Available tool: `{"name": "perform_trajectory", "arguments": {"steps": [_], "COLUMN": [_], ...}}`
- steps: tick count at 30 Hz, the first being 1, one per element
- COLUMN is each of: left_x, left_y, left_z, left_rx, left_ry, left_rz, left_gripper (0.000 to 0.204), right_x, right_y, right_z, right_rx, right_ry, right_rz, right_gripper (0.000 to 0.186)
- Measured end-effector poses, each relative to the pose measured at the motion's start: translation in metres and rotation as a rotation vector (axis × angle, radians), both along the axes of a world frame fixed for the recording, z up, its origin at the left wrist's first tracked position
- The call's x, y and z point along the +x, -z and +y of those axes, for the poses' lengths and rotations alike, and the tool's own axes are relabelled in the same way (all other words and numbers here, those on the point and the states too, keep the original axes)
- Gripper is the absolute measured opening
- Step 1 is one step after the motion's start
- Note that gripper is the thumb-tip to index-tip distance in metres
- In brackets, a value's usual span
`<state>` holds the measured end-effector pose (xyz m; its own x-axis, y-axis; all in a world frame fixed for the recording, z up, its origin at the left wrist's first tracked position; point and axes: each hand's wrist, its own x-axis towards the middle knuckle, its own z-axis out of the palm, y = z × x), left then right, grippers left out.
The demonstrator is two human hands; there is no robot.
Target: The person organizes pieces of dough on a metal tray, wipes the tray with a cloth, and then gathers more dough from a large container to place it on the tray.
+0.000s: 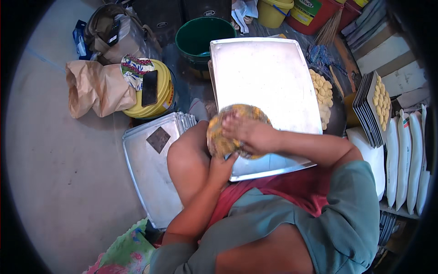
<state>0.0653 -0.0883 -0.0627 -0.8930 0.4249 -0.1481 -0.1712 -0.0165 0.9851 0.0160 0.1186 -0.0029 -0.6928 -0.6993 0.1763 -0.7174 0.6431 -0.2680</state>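
My left hand [222,168] grips the near edge of a round yellow-and-brown patterned object [219,139], with the thumb over its rim. Its surface looks like printed cloth, but I cannot tell exactly what it is. Across its top lies my right hand [253,134], fingers stretched out flat and slightly blurred. The round object is above the near left part of a large metal baking tray [264,73] on my lap. Beyond that tray's right edge, pale yellow dough pieces [322,93] are partly covered by it.
Stacked metal trays [153,182] stand at my left. Behind them are a yellow-lidded bucket [153,108] with a phone [149,87] on it, and a paper bag [91,89]. A green basin [205,39] stands ahead. Dark trays [367,109] bearing dough and white sacks [404,160] are on the right.
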Motion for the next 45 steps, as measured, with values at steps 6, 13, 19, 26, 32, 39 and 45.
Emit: {"name": "perform_trajectory", "arguments": {"steps": [6,13,19,26,32,39,45], "left_x": [-0.004,-0.004,-0.008,-0.009,-0.008,-0.009,-0.006], "left_y": [-0.017,0.005,-0.029,-0.017,-0.009,-0.003,0.007], "left_z": [0.014,0.007,0.019,0.022,0.010,0.019,0.014], "left_rx": [-0.069,0.088,0.237,0.160,-0.031,-0.066,0.057], "left_ry": [-0.069,-0.093,-0.038,-0.043,-0.133,-0.069,-0.076], "left_rz": [0.118,-0.002,-0.208,-0.144,-0.001,0.080,0.103], "left_gripper": [0.071,0.076,0.086,0.086,0.083,0.080,0.075], "right_x": [-0.206,-0.223,-0.136,-0.209,-0.183,-0.140,-0.068], "right_y": [0.017,-0.078,-0.003,-0.012,0.002,-0.011,0.010], "right_z": [0.090,0.144,0.025,0.032,0.105,0.216,0.023], "right_rx": [0.041,0.009,-0.016,0.142,-0.033,-0.034,-0.157], "right_ry": [0.337,0.824,0.368,0.608,0.814,1.102,0.171], "right_rz": [0.303,0.045,-0.013,0.025,0.203,0.037,0.171], "right_gripper": [0.056,0.034,0.049,0.049,0.046,0.042,0.053]}}
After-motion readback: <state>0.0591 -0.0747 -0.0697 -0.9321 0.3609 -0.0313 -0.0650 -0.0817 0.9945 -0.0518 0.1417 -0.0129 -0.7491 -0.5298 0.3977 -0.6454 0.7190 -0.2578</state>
